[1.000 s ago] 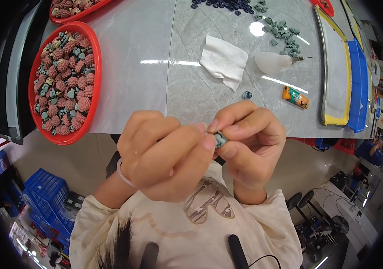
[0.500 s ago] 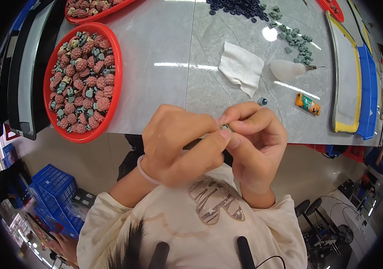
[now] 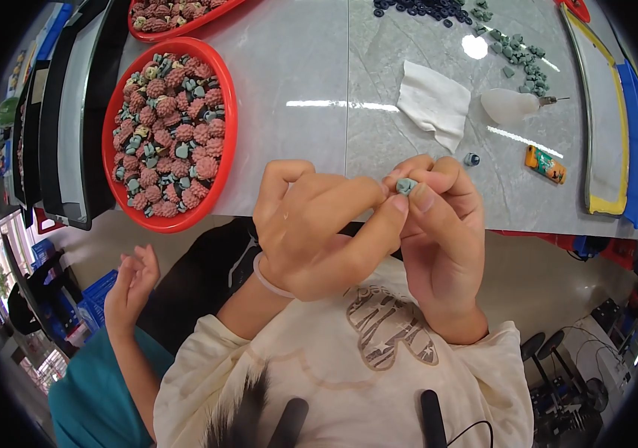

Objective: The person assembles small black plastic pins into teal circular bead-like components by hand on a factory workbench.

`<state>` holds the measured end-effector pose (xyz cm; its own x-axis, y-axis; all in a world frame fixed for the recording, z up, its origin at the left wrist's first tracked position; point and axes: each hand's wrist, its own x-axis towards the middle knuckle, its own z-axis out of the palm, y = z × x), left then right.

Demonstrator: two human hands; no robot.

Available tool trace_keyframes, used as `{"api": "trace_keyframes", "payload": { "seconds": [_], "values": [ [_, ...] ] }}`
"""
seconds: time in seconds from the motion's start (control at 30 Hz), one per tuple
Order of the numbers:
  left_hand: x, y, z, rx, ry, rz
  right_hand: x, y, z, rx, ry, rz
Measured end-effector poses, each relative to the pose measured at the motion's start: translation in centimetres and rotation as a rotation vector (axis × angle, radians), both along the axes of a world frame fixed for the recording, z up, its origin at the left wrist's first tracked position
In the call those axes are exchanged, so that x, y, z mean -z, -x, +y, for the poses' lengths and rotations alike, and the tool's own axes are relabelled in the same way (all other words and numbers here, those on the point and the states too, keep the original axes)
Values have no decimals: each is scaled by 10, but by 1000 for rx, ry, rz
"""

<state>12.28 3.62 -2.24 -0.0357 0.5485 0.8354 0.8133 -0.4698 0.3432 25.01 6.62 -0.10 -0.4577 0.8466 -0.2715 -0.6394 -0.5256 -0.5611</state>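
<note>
One small, lumpy grey-green piece (image 3: 406,186) sits pinched between bare left hand (image 3: 326,231) and bare right hand (image 3: 447,224), near the edge of the glossy grey table (image 3: 296,142). Beyond lie a limp white cloth (image 3: 433,104) and translucent, bulbous, needle-tipped bottle (image 3: 507,106). Leftward, a red oval tray (image 3: 230,134) holds knobbly pink pieces (image 3: 205,167).

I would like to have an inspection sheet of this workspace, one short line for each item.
Surface: grey table, glossy, reflecting light.
Job's things: small grey-green piece in hand; loose grey-green pieces at far right; pink pieces among others in red tray.
Clutter: white cloth, needle-tipped bottle, orange-and-green item.
Hands: right hand pinches the piece; left hand is at it, grip unclear.
Cables: thin black cable near the lower edge.
Surroundings: another person's hand at left; blue crate.
</note>
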Motion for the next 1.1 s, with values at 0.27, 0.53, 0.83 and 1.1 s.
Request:
{"api": "trace_keyframes", "payload": {
  "seconds": [0.27,0.53,0.83,1.1],
  "values": [
    [3,-1,0,-26,-1,20,2,1,-4,-23,-54,-67],
    [-1,-2,1,79,161,-85,7,1,-2,84,-43,-2],
    [-10,-8,-2,56,295,-420,12,3,-2,168,-253,-48],
    [-22,-6,-3,123,342,-379,11,-2,-3,382,-893,-435]
  ]
}}
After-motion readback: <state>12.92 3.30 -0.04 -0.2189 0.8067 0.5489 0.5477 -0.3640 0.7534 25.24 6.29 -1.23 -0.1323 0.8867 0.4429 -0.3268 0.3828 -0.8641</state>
